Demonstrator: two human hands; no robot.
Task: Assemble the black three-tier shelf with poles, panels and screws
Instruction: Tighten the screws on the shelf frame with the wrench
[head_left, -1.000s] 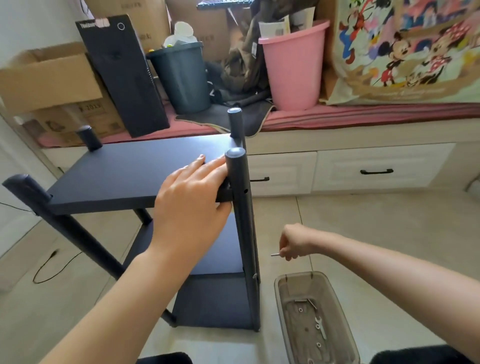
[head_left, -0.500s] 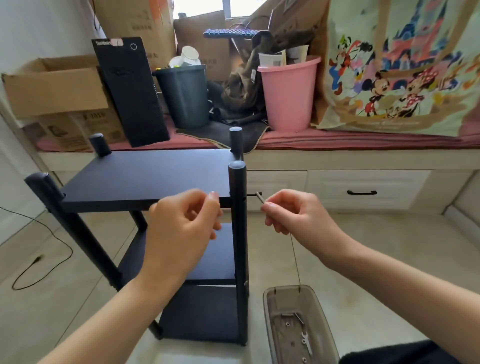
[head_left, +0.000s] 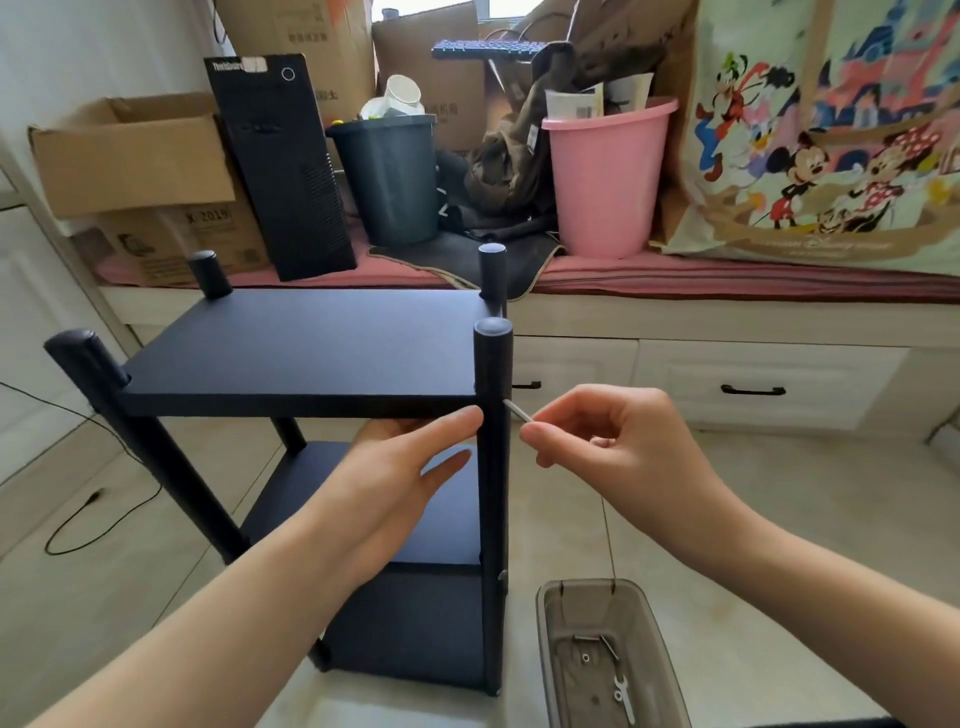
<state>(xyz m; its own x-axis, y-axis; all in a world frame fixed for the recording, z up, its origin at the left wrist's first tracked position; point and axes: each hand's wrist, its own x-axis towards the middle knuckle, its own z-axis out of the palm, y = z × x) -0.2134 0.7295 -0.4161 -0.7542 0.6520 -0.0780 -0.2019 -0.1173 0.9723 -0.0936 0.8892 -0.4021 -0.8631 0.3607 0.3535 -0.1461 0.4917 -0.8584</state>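
The black shelf stands upright on the floor with three panels between its poles. Its top panel (head_left: 306, 345) sits against the near right pole (head_left: 492, 467). My left hand (head_left: 400, 467) lies under the front edge of the top panel, fingers straight, fingertips touching the panel's underside beside that pole. My right hand (head_left: 608, 447) pinches a silver screw (head_left: 517, 410), whose tip meets the right side of the near right pole at the height of the top panel.
A brown plastic tray (head_left: 550, 654) with screws and a small wrench sits on the floor at the lower right. Behind the shelf a white drawer bench (head_left: 753, 358) carries boxes, a dark bin and a pink bucket (head_left: 605, 176). A black cable (head_left: 78, 525) lies at the left.
My right hand has brought the screw up from near the tray to the pole. My left hand has gone from the top of the panel to its underside, fingers uncurled.
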